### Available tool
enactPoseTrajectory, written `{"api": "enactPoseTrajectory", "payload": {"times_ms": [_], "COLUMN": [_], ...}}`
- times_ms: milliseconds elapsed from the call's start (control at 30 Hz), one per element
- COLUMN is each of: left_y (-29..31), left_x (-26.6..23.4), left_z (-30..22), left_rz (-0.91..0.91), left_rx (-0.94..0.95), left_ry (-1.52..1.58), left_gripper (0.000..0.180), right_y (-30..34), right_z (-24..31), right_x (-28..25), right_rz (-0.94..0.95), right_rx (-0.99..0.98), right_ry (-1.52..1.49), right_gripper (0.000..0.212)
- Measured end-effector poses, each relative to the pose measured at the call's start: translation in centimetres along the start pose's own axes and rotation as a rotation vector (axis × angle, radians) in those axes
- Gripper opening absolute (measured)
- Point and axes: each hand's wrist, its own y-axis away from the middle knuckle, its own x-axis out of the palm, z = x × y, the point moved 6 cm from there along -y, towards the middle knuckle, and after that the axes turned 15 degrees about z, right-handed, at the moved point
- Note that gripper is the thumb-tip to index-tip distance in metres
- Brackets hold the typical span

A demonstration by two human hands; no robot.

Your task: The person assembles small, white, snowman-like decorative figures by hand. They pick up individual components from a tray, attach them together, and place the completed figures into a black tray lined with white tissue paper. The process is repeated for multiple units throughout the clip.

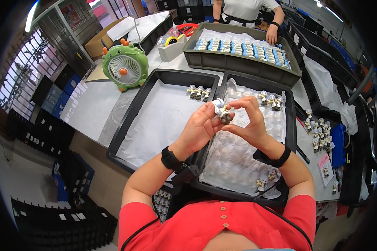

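Note:
A small figurine (pixel 224 115) with a pale bluish-white top and a dark base is held over the gap between two black trays. My left hand (pixel 200 125) has its fingers closed around one side of it. From the other side, my right hand (pixel 252 127) pinches it between thumb and forefinger. Several similar figurines (pixel 199 93) stand at the far right corner of the left tray (pixel 126 119), which is lined with white paper. In the right tray (pixel 290 125), more figurines (pixel 271 101) lie on a translucent wrap at the far end, others (pixel 262 183) near me.
A green cartoon-shaped fan (pixel 125 67) and a tape dispenser (pixel 172 49) stand beyond the left tray. An olive crate (pixel 243 62) holds rows of figurines, with another person's hand (pixel 272 34) at its edge. Loose figurines (pixel 321 136) and a pink card (pixel 323 161) lie at right.

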Motion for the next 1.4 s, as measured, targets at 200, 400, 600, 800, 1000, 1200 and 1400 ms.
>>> {"api": "enactPoseTrajectory", "payload": {"times_ms": [200,400,600,800,1000,1200,1400], "left_y": [0.1,0.0,0.0,-3.5,-2.4,-3.4,-5.1], "left_x": [-0.5,-0.5,-1.8,-12.7,-25.5,-28.0,-29.7], "left_z": [0.3,0.6,-1.7,-9.5,-10.5,-8.0,-5.2], "left_rz": [-0.034,-0.042,-0.128,-0.442,-0.911,-0.994,-0.737], "left_rx": [-0.055,-0.028,0.116,0.057,-0.144,-0.385,-0.488], "left_ry": [0.060,0.001,-0.134,-0.785,-1.240,-1.398,-1.151], "left_gripper": [0.029,0.029,0.039,0.034,0.027,0.030,0.029], "right_y": [0.3,0.6,0.0,0.7,0.4,2.5,6.6], "right_z": [0.0,-0.7,-1.0,-4.4,-7.4,-12.4,-21.3], "right_x": [0.3,0.4,1.3,-1.2,-3.5,-6.5,-6.4], "right_rz": [-0.059,-0.051,0.009,-0.118,-0.249,-0.403,-0.179], "right_rx": [-0.010,0.119,0.060,0.269,0.368,0.525,0.823], "right_ry": [-0.043,-0.089,-0.014,-0.108,-0.121,-0.086,-0.010], "right_gripper": [0.036,0.029,0.021,0.013,0.011,0.012,0.032]}}
